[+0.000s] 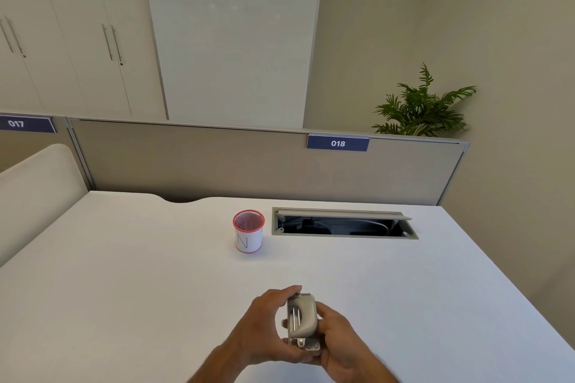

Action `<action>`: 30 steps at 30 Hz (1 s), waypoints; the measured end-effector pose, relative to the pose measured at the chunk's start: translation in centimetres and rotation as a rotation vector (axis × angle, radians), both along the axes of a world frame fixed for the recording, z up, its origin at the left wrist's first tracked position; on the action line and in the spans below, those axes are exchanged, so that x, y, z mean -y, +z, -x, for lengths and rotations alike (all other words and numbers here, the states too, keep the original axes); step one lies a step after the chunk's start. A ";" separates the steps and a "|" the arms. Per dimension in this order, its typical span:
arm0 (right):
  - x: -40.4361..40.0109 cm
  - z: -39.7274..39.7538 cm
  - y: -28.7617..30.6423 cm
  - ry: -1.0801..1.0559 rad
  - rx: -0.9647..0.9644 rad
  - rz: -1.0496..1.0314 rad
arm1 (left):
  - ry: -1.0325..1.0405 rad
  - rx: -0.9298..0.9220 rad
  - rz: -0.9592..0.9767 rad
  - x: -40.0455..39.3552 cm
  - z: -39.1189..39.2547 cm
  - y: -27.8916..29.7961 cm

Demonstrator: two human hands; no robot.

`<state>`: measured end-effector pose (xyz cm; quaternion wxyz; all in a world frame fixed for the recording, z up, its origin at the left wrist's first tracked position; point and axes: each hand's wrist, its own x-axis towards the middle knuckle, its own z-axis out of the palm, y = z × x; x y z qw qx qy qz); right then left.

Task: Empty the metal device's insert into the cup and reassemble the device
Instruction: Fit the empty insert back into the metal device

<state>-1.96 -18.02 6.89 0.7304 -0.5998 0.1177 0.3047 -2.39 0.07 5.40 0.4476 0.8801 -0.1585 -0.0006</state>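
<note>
hands, left (264,325) and right (337,339), fingers clamped around small grey metal device (301,322); red-rimmed white cup (248,235) well apart, emptying not begun.

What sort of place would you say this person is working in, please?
Most likely an office workstation: a white desk with an open cable hatch, a partition bearing the number sign 018, and tall cabinets behind.

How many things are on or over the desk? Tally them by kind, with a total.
Cups: 1, the red-rimmed cup
Metal devices: 1, the device held over the desk
Hands: 2, the left hand and right hand, both gripping the device
Total: 4
</note>
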 end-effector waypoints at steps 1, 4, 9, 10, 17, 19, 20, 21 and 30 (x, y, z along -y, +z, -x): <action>0.2 -0.2 0.3 0.024 0.011 0.022 | 0.005 -0.003 0.009 0.1 0.0 -0.1; 0.3 -0.4 0.9 0.034 0.024 0.054 | 0.014 -0.031 0.015 0.4 -0.1 0.0; 0.4 -0.6 0.6 -0.019 -0.008 0.054 | -0.002 -0.187 0.152 0.3 0.0 0.4; 0.5 -0.7 0.5 -0.032 -0.010 0.043 | 0.047 -0.229 0.242 0.5 0.0 0.5; 0.1 -0.7 0.7 -0.069 0.010 0.062 | 0.275 -0.562 0.604 2.1 -0.1 1.4; 0.0 -0.7 0.8 -0.072 0.005 0.064 | 0.328 -0.569 0.653 2.2 -0.1 1.5; -0.1 -0.6 0.8 -0.069 0.002 0.066 | 0.347 -0.574 0.671 2.3 -0.1 1.5; -0.1 -0.6 0.8 -0.066 0.000 0.067 | 0.364 -0.580 0.681 2.4 -0.2 1.6; -0.3 -0.5 0.4 -0.035 0.023 0.073 | 0.440 -0.503 0.625 2.3 -0.5 2.0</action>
